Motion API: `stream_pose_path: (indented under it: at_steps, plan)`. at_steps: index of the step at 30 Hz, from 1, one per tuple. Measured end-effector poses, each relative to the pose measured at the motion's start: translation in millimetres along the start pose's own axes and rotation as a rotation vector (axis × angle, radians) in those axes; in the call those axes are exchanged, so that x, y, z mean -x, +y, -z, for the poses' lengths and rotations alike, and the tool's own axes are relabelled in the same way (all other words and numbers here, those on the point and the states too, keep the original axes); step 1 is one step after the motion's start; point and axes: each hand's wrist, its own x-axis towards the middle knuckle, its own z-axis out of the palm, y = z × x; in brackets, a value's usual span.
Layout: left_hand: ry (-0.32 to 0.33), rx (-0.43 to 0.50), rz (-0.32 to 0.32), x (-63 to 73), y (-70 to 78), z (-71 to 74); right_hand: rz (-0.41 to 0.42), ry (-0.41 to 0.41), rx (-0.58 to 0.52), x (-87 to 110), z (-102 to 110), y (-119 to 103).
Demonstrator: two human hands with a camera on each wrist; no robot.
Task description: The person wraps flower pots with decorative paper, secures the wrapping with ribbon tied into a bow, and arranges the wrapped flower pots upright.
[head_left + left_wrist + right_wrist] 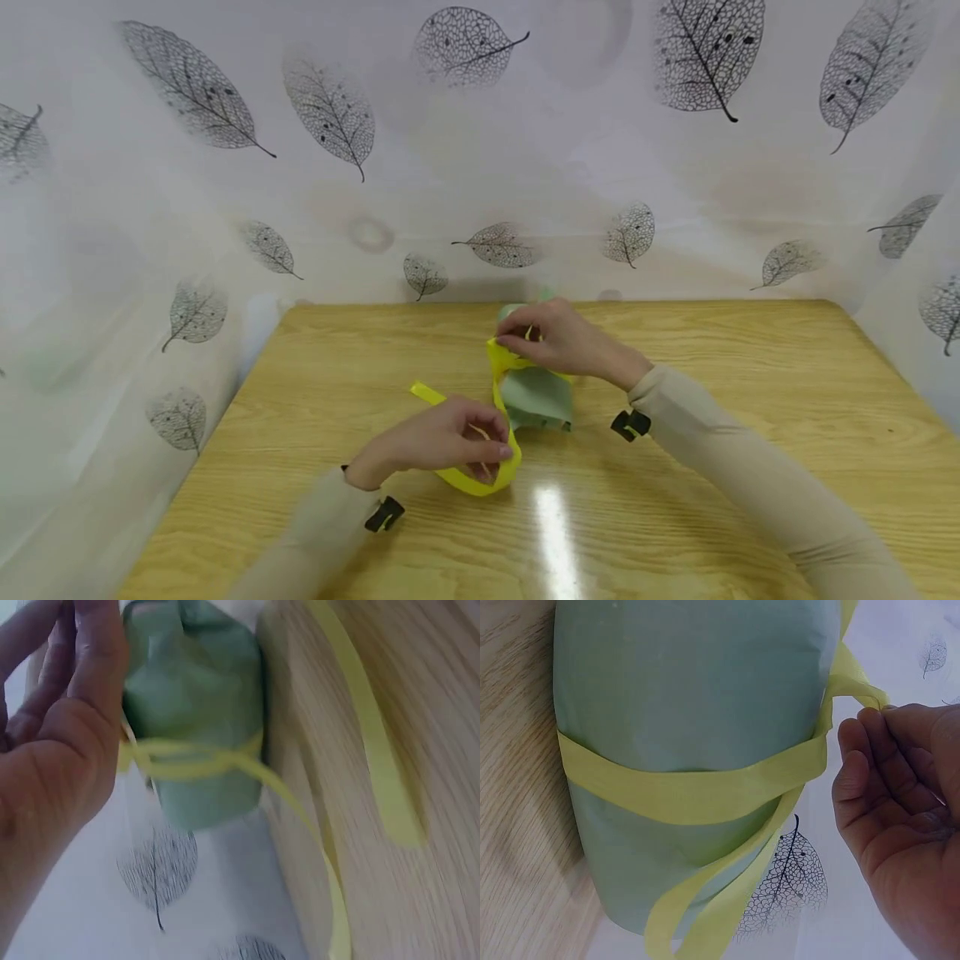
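A light green wrapped parcel (536, 398) lies on the wooden table, with a yellow ribbon (694, 796) passing round it and crossing itself. The wrapping is creased and gathered at one end, as the parcel (199, 690) shows in the left wrist view. My right hand (568, 340) is above the parcel, pinching the ribbon between thumb and fingertips. Nearer the table's front, my left hand (450, 437) pinches a length of ribbon (480, 487) that curves below it; one ribbon end sticks out to the left. The left fingertips are cut off in the left wrist view.
The wooden table (360, 350) carries a bright reflection in front of the parcel. A pale curtain (525, 167) printed with dark leaves hangs behind and at both sides, close to the table's back edge. Each wrist wears a black strap device (632, 425).
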Motion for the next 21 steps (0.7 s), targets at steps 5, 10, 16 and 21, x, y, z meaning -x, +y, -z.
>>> stream_pose_path:
  at_steps: [5, 10, 16, 21]
  plan:
    - [0.044, 0.100, -0.034, -17.8, 8.0, -20.8, 0.004, 0.004, 0.002, 1.2, 1, -1]
    - [0.195, 0.116, -0.062, -34.7, 13.0, -34.9, 0.007, 0.006, -0.002, 2.3, 1, -1]
    - [0.368, 0.243, -0.102, -53.1, 17.2, -54.8, 0.010, -0.007, -0.014, 3.6, 1, -2]
    - [0.328, 0.155, -0.090, -63.5, 20.7, -74.2, 0.019, -0.008, -0.007, 4.0, 5, -4]
